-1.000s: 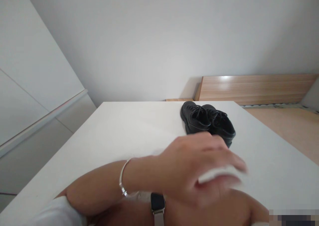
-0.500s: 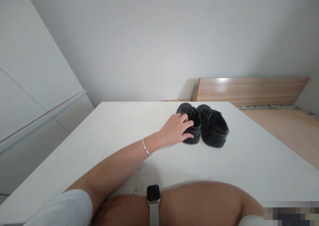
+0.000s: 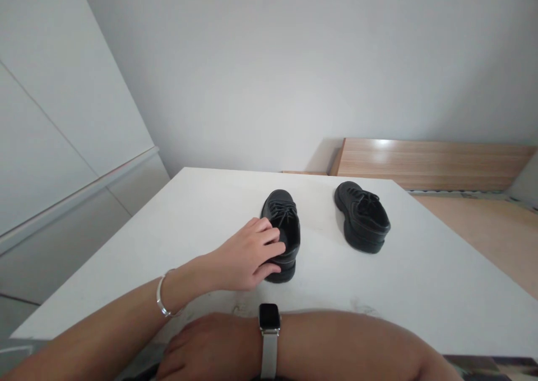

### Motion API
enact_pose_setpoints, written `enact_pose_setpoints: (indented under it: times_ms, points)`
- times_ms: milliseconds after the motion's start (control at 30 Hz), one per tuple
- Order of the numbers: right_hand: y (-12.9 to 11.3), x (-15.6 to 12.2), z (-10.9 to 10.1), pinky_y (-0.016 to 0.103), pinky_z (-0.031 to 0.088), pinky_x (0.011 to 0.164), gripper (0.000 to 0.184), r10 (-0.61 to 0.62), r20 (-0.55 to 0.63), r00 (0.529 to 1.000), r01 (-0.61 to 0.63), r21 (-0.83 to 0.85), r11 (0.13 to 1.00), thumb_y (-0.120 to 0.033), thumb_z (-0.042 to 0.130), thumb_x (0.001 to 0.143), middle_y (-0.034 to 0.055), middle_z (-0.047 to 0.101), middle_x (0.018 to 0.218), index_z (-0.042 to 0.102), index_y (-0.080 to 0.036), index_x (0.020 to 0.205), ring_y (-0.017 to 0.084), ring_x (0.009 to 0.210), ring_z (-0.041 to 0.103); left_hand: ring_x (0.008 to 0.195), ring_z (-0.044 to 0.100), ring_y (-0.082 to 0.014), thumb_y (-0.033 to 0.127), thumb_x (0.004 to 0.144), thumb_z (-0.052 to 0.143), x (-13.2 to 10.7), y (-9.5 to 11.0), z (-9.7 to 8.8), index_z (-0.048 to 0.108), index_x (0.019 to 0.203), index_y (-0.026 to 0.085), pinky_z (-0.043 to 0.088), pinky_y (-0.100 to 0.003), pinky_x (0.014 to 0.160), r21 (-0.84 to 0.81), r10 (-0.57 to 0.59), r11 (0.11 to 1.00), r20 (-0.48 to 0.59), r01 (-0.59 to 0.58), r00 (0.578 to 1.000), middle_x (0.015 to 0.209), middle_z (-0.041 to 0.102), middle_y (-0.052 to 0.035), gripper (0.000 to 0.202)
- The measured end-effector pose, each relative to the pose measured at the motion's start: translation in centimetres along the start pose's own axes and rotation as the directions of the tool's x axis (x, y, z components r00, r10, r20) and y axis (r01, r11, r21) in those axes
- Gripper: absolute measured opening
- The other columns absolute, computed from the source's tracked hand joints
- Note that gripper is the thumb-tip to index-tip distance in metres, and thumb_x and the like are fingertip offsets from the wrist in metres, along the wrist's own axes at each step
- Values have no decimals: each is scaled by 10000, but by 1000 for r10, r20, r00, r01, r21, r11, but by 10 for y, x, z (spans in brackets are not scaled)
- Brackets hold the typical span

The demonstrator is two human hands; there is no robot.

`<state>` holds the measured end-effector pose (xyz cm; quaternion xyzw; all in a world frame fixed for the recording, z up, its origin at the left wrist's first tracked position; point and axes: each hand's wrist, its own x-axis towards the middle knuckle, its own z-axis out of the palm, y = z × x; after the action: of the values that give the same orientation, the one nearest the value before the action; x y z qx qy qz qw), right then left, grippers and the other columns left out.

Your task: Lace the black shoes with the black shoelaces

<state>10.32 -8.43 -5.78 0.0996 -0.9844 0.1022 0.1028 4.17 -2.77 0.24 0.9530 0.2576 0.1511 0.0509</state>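
Two black lace-up shoes stand on a white table. My left hand, with a silver bracelet on its wrist, is closed on the heel end of the nearer shoe, fingers on its collar and thumb at the sole. The other shoe stands apart to the right, untouched. My right forearm lies across the near edge of the table, with a watch on the wrist. My right hand rests at the table's front edge; its fingers bend down out of sight.
A white wall stands behind the table and white cabinet panels run along the left. A low wooden board and wooden floor lie at the right, beyond the table edge.
My left hand went out to the left shoe, took hold of it and drew it left and toward me, away from the other shoe. My right hand has come into view.
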Motion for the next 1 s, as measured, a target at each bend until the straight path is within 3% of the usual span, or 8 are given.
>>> enact_pose_setpoints:
  times_ms: [133,233,300,333,400,500,867,1000]
  points:
    - [6,-27,-33,229,498,720,163,-289,-456,842,139,-335,932,-231,529,978,-33,724,877,690,-217,955,117,852,638,916,530,-212,336,970,553,-10,-15,-4,588,1027,176,438,-364,854,-260,-81,965,-243,16,967,979,626,-69,173]
    - [23,-75,-78,334,522,838,210,-25,-784,620,-236,-217,947,-136,487,937,75,705,987,641,-153,1079,190,965,639,886,557,-196,256,978,503,2,-28,-4,590,971,188,465,-341,817,-357,-263,927,-408,112,874,929,615,-49,111]
    - [38,-112,-100,350,515,816,231,266,-885,383,-483,53,874,-96,499,928,63,677,969,633,-192,1090,186,915,617,915,567,-207,234,945,556,14,-33,-1,613,960,187,469,-358,841,-341,-307,925,-412,167,858,937,618,-50,74]
    - [46,-128,-106,351,519,797,216,380,-844,378,-520,146,842,-128,531,927,72,665,1005,628,-203,1105,194,930,610,949,570,-218,226,926,587,20,-35,2,628,982,184,467,-374,868,-326,-305,928,-395,179,866,964,621,-58,81]
    - [60,-153,-108,398,523,869,306,549,-666,504,-537,256,804,-184,617,894,106,636,1151,594,-203,1198,228,1040,597,1001,570,-230,206,899,622,27,-37,9,652,1027,178,462,-395,911,-327,-303,927,-366,183,880,1018,615,-74,134]
    - [73,-163,-95,470,475,980,379,600,-559,572,-545,288,787,-182,666,840,108,629,1181,574,-205,1207,257,1111,580,998,576,-218,168,895,598,26,-39,22,669,1065,176,478,-379,904,-414,-359,890,-375,192,855,1039,593,-79,185]
    - [82,-137,-57,392,520,892,192,579,-789,207,-489,429,760,-80,601,785,55,706,967,624,-205,928,206,943,660,857,574,-165,66,835,525,12,-37,26,687,1009,175,490,-313,806,-356,-384,906,-464,229,798,966,584,-47,262]
    - [82,-125,-49,391,521,960,61,601,-770,214,-359,510,782,-186,688,835,70,737,1025,646,-207,874,200,995,687,834,577,-170,74,828,500,2,-35,20,680,954,160,497,-309,755,-245,-368,928,-494,280,788,940,573,-51,236]
